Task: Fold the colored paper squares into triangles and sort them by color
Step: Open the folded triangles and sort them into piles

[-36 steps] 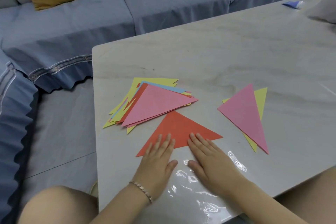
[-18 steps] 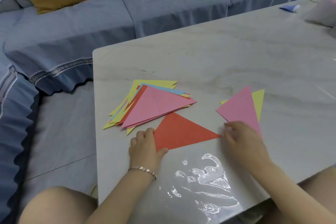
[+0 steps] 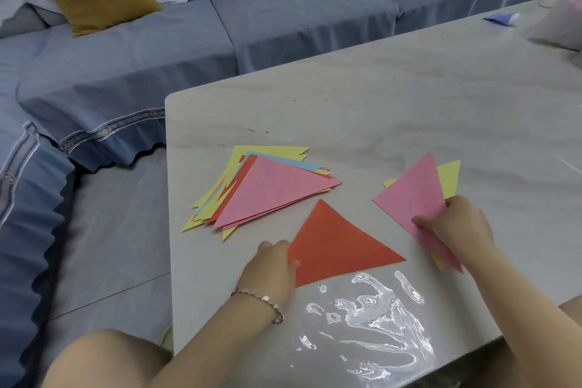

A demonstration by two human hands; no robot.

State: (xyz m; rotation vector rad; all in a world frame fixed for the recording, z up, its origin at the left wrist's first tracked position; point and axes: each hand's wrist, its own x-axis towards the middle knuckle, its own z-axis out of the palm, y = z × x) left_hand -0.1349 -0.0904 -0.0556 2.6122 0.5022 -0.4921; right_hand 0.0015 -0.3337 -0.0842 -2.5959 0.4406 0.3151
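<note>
While the left hand (image 3: 271, 264) pinches the red triangle (image 3: 337, 249), a pile (image 3: 271, 192) lies near.

The right hand (image 3: 453, 224) left the red triangle (image 3: 337, 249) and now pinches the right-side pink triangle (image 3: 412, 195).

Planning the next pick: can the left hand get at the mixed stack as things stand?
Probably yes: the left hand sits close to the mixed stack, only bare table between, but it grips the red triangle and must release first.
</note>
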